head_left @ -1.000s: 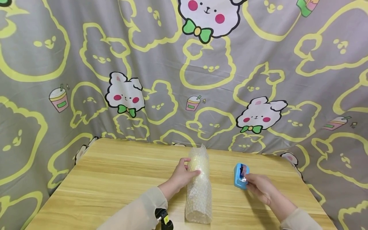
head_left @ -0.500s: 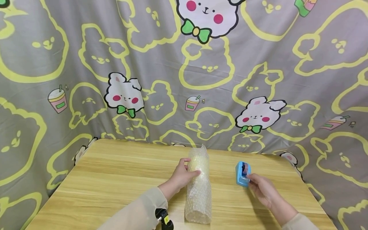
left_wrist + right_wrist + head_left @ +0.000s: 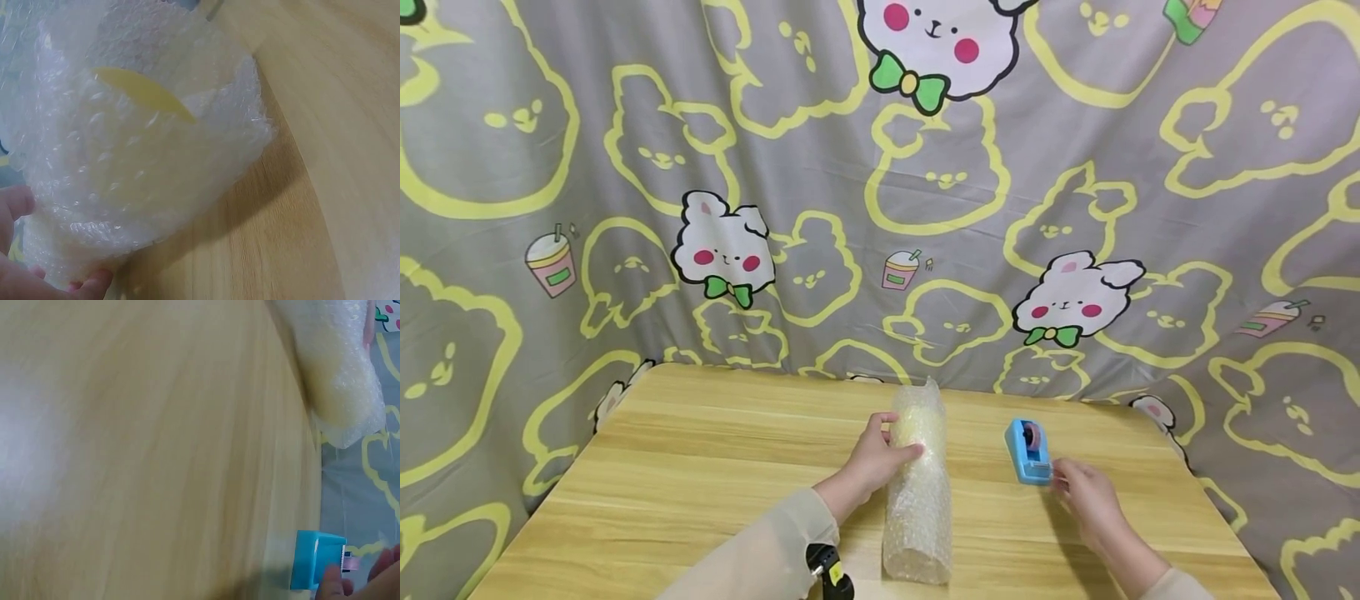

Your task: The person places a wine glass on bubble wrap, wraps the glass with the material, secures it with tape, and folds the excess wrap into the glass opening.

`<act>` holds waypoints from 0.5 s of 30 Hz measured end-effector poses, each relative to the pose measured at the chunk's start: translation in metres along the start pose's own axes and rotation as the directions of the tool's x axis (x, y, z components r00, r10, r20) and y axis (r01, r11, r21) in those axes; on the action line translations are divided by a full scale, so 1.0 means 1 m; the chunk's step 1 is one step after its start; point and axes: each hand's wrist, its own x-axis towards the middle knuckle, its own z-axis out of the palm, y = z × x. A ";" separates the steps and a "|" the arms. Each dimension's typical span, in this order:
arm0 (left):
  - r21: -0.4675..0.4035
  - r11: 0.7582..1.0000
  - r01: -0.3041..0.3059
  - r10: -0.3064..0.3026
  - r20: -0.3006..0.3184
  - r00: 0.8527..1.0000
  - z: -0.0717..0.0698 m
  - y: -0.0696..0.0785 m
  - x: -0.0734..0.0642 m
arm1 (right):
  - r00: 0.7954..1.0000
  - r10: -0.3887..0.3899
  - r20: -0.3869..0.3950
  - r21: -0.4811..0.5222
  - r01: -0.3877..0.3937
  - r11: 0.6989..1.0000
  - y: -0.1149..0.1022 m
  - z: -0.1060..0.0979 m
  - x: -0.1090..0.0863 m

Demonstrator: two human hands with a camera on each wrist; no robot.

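A long bundle of bubble wrap lies on the table with something yellow inside; its yellow rim shows through the open end in the left wrist view. My left hand holds the bundle by its left side, thumb on top. To the right stands a blue tape dispenser with a small pinkish roll. At the dispenser's front end, my right hand has thumb and fingers together, seemingly pinching the clear end of the tape. In the right wrist view, the thumb is beside the dispenser.
The wooden table reaches back to a grey curtain printed with yellow outlines and rabbit faces. A black device with a yellow mark sits at the left cuff.
The dispenser has turned, its front end now pointing toward my right hand. That hand has shifted slightly right and off the dispenser's body. My left hand and the bundle stay put.
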 end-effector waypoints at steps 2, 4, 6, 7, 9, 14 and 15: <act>-0.001 1.000 0.001 -0.001 -0.002 1.000 0.000 0.000 0.000 | 1.000 0.023 -0.022 0.045 -0.022 0.999 0.000 0.001 0.000; -0.001 1.000 0.002 -0.002 -0.005 1.000 0.000 -0.001 0.001 | 0.998 0.058 -0.012 0.096 -0.057 0.994 0.002 0.001 0.001; 0.000 1.000 0.003 -0.003 -0.006 1.000 0.000 -0.001 0.001 | 0.996 0.086 0.003 0.116 -0.086 0.990 0.005 0.001 0.001; 0.000 1.000 0.004 -0.004 -0.007 1.000 0.000 -0.001 0.001 | 0.995 0.099 0.009 0.119 -0.099 0.988 0.007 0.001 0.001; 0.002 1.000 0.004 -0.004 -0.006 1.000 0.000 -0.001 0.002 | 0.993 0.119 0.015 0.121 -0.120 0.985 0.010 0.002 0.001; -0.003 1.000 0.007 -0.007 -0.004 1.000 0.001 -0.001 0.001 | 0.988 0.147 0.035 0.119 -0.150 0.981 0.016 0.004 0.001; -0.007 1.000 0.005 -0.006 -0.004 1.000 0.002 -0.001 0.001 | 0.988 0.151 0.042 0.116 -0.155 0.981 0.017 0.004 0.001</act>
